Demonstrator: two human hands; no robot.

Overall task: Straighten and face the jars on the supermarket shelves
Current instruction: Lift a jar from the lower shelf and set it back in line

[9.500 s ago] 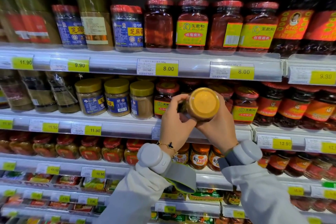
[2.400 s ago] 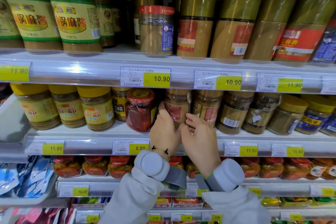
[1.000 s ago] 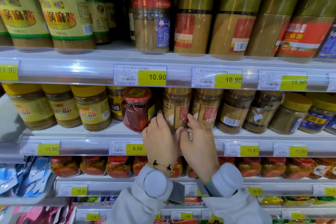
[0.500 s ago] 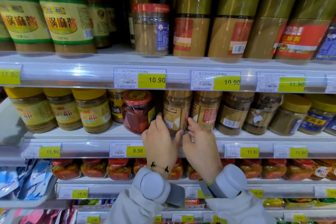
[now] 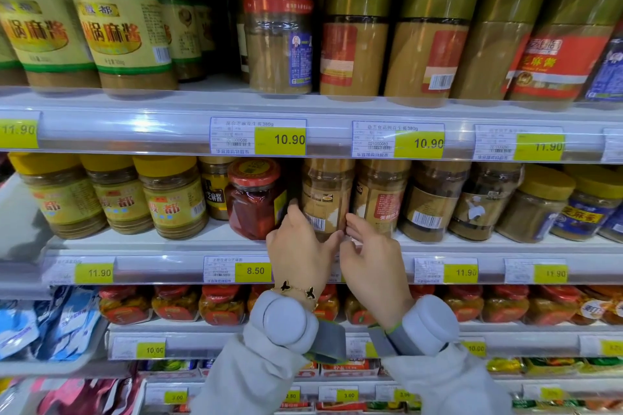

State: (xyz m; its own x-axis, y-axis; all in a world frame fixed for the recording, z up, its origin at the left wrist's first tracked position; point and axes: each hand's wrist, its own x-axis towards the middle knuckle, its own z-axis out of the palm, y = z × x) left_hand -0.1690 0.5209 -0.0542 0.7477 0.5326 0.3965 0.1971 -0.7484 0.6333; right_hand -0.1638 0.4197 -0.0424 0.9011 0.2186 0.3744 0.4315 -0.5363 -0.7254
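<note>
Both hands are raised to the middle shelf, working on one jar.

**Tan jar.** The tan jar stands upright near the front edge of the middle shelf, roughly at the centre of its length. The barcode side of its label faces outward. A red-lidded jar of red contents stands just beside it on the left; a second tan jar with a red label patch stands just beside it on the right.

**Left hand.** The left hand is at the lower left side of the tan jar. Its fingers are curled and loosely spread, with the tips against the jar wall; the thumb lies across the jar's base at the front. The hand rests on the jar and does not fully enclose it. A gold bracelet with dark clover charms sits at the wrist.

**Right hand.** The right hand is at the lower right side of the same jar. Its fingers are partly open, the forefinger and thumb touching the jar near its base. Whether this is a firm pinch cannot be told.

**Surroundings.** Three yellow-lidded jars stand toward the left end of the middle shelf. A yellow price tag reading 8.50 is clipped to the front edge, just left of the left hand. Grey wrist units are strapped over pale sleeves.
</note>
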